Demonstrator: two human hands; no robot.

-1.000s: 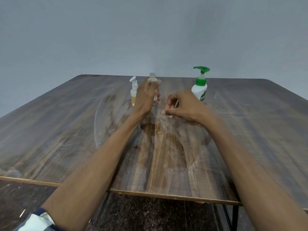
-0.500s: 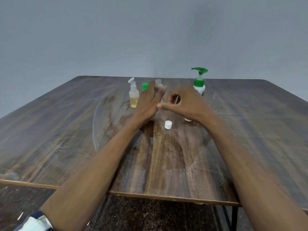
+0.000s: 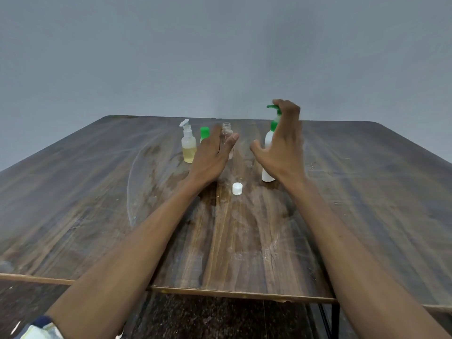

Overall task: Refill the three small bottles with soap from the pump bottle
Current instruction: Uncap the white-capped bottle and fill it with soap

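Note:
My left hand (image 3: 211, 156) wraps around a clear, uncapped small bottle (image 3: 226, 129) standing on the table, thumb on its right and fingers on its left. Its white cap (image 3: 237, 188) lies on the table just in front. Left of the hand stand a small bottle with a white pump and yellow liquid (image 3: 188, 146) and a green-capped small bottle (image 3: 204, 132), the latter partly hidden by my fingers. My right hand (image 3: 285, 148) is spread open in front of the white pump bottle with the green head (image 3: 268, 140), fingertips up at the pump head.
The bottles stand near the far middle of a worn wooden table (image 3: 97, 192). Its front edge runs below my forearms, with dark floor and a black table leg (image 3: 333, 319) beneath. A plain grey wall is behind.
My right hand let go of the white cap, which now lies on the table, and rose to the pump bottle's head. My left hand has set the clear bottle down.

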